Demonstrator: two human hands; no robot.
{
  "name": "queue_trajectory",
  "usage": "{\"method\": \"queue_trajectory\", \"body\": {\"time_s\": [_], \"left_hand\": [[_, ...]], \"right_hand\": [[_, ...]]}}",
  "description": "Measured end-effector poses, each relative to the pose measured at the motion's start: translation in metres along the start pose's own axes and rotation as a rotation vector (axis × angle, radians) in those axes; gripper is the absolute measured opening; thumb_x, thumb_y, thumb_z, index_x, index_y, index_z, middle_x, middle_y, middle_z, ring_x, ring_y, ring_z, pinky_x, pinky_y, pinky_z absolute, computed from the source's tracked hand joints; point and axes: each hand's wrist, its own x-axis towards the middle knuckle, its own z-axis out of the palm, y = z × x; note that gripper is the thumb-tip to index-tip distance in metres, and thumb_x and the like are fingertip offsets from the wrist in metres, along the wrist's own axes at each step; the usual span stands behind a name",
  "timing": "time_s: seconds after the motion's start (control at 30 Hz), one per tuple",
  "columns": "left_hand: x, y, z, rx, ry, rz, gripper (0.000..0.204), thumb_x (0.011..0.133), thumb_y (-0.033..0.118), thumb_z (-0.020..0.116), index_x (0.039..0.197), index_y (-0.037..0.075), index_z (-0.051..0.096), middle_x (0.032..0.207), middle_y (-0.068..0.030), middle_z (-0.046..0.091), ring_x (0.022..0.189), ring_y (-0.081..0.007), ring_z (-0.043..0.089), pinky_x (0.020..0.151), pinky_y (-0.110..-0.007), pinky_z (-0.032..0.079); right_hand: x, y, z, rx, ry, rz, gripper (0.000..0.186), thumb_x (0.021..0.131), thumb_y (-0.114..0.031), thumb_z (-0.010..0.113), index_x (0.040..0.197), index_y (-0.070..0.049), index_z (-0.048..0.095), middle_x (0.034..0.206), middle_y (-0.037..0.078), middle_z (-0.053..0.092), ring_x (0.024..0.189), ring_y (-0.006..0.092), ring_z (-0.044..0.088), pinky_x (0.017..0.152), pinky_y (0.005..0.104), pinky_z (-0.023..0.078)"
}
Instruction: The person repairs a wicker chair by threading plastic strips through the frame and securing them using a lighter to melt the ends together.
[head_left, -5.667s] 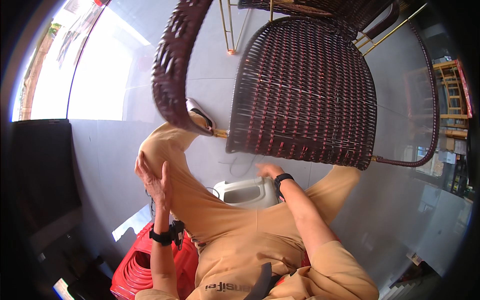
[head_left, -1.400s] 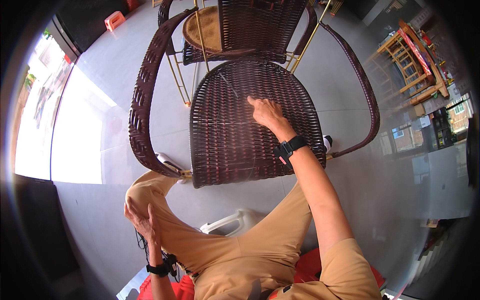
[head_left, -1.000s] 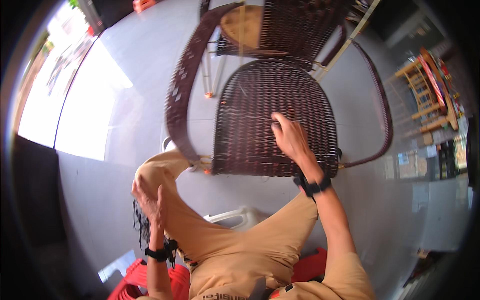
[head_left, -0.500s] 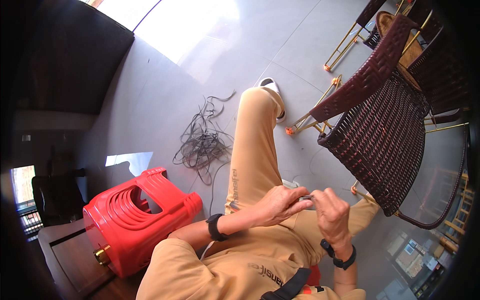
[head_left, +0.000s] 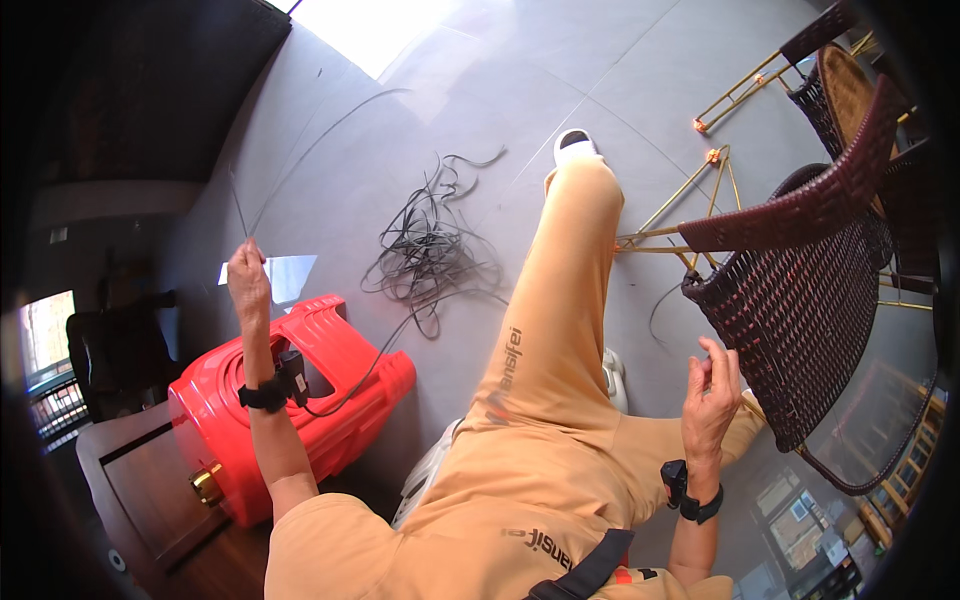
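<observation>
My left hand (head_left: 248, 285) is stretched far out to the left, above the red plastic stool, fingers closed on a thin dark flat strip (head_left: 312, 140). From the fist the strip rises in a long curve, and a short piece also sticks up. On the floor ahead lies a loose tangle of dark flat strips (head_left: 425, 250). One strand runs from that pile over the stool (head_left: 375, 425) toward my left wrist. My right hand (head_left: 710, 395) hovers by my right thigh, near the woven chair, its fingers loosely bent and apart. Nothing shows in it.
A dark brown woven chair (head_left: 790, 320) with gold metal legs stands at the right, more chair parts behind it. The stool lies on its side over a brown wooden surface (head_left: 150, 480). A dark cabinet-like block (head_left: 140, 100) fills the upper left. Grey tiles cover the floor.
My hands were together above my lap at a small thing. The left has swung far out to the left with the strip; the right has parted from it and loosened.
</observation>
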Motion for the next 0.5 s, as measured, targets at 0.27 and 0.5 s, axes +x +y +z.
{"method": "queue_trajectory", "body": {"time_s": [0.27,0.5], "left_hand": [[-0.066,-0.099,0.08,0.446,-0.64,-0.605,0.041,0.079,0.036,0.065,0.086,-0.004,0.064,0.072,-0.0209,0.064,0.075,-0.0366,0.063,0.073,-0.043,0.049],[-0.076,-0.1,0.214,0.063,-0.545,-0.028,0.043,0.072,0.03,0.067,0.101,-0.002,0.064,0.096,-0.0222,0.064,0.096,-0.0338,0.061,0.085,-0.04,0.046]], "right_hand": [[-0.007,0.008,0.03,-0.033,-0.245,-0.079,0.02,0.081,-0.003,0.06,0.101,-0.004,0.058,0.085,0.012,0.052,0.068,0.0302,0.057,0.058,0.0393,0.044],[-0.004,0.007,0.053,-0.07,-0.404,-0.101,0.018,0.08,-0.005,0.062,0.097,-0.005,0.058,0.081,0.011,0.054,0.067,0.0325,0.058,0.056,0.0402,0.046]]}}
